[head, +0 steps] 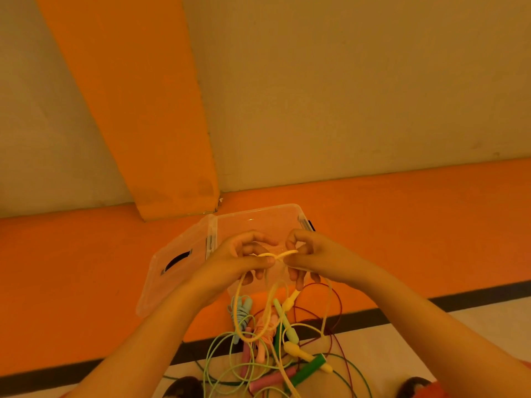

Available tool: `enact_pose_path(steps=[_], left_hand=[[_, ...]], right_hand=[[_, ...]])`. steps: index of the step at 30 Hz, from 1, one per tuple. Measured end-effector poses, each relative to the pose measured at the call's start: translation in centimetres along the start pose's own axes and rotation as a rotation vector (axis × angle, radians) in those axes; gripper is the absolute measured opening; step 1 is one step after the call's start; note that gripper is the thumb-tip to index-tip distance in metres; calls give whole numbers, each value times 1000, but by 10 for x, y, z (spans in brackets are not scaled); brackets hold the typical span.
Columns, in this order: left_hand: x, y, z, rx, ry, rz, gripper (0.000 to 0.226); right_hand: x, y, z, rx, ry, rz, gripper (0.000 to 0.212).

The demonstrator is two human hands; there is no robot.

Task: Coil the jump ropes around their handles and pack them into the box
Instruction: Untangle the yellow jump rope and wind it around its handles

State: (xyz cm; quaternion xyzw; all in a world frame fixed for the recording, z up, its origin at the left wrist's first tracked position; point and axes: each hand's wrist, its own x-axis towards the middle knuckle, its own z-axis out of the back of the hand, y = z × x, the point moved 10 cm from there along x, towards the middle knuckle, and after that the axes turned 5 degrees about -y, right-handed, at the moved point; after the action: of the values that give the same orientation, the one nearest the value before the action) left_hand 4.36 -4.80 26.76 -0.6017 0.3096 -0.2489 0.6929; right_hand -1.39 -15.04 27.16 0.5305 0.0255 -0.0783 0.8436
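You are on the coiling step, working 1 rope. Your left hand (244,258) and right hand (311,254) each pinch the yellow rope (277,255) where it crosses between them, above the clear box (258,218). Its loops hang into the tangled pile of ropes (267,349) on the floor just in front of the box. Next, I judge, you must free this rope from the pile, gather its handles and wind it round them.

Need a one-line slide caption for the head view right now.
Left hand and right hand pinch a yellow jump rope near the clear box, other ropes tangled on the floor.
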Motion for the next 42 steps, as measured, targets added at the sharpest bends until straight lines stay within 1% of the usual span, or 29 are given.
enact_pose_path(steps=[2, 4, 7, 10, 12, 14, 16, 18, 21, 24, 27, 29, 31, 33, 35, 36, 37, 38, 39, 40, 41, 42], left_hand=[[1, 0, 0, 36, -16, -11, 17], [1, -2, 7, 25, -95, -35, 10], [1, -7, 29, -62, -276, -62, 13], [-2, -9, 66, -124, -500, -92, 14], [-7, -7, 89, -119, -644, -82, 14], [-9, -1, 100, -34, -707, -43, 16], [-6, 2, 95, 165, -662, -15, 21], [-2, -2, 75, 318, -536, -53, 26], [0, -11, 27, 339, -281, -130, 28], [2, -8, -13, 333, -95, -157, 23], [1, -3, -31, 311, -2, -158, 16], [-1, -6, -30, 272, -8, -170, 19], [-1, -13, -13, 142, -122, -158, 20], [-1, -18, 20, -70, -300, -146, 20], [-6, -22, 63, -314, -482, -143, 21], [-11, -22, 87, -394, -584, -148, 21], [-17, -20, 109, -420, -687, -136, 21], [-23, -15, 129, -373, -789, -103, 19], [-26, -8, 143, -258, -872, -40, 19], [-28, -1, 148, -103, -910, 43, 27], [-27, 4, 146, 54, -901, 97, 41], [-24, 3, 136, 169, -851, 95, 50]], right_hand=[[1, -3, 2, -8, -20, -11, 9], [1, -5, 3, 29, -31, -24, 11], [2, -17, 4, 3, -31, -70, 15], [5, -34, 17, -96, -97, -111, 16], [6, -39, 29, -132, -166, -107, 14], [6, -33, 38, -161, -239, -53, 14], [5, -19, 43, -139, -289, 43, 12], [4, -5, 41, -105, -286, 141, 14], [4, 8, 28, -46, -218, 218, 19], [6, 15, 17, 9, -186, 260, 22], [8, 14, 16, 32, -210, 265, 26], [9, 12, 18, 55, -229, 255, 26], [8, 7, 21, 109, -227, 222, 20], [6, -2, 21, 135, -198, 163, 11], [4, -18, 20, 121, -165, 101, 6], [3, -26, 20, 104, -156, 75, 5], [2, -34, 20, 81, -154, 51, 6], [2, -41, 21, 60, -160, 32, 7], [2, -45, 22, 39, -172, 20, 7], [2, -46, 25, 21, -190, 20, 7], [2, -44, 27, 9, -209, 33, 8], [2, -39, 29, 11, -225, 53, 8]])
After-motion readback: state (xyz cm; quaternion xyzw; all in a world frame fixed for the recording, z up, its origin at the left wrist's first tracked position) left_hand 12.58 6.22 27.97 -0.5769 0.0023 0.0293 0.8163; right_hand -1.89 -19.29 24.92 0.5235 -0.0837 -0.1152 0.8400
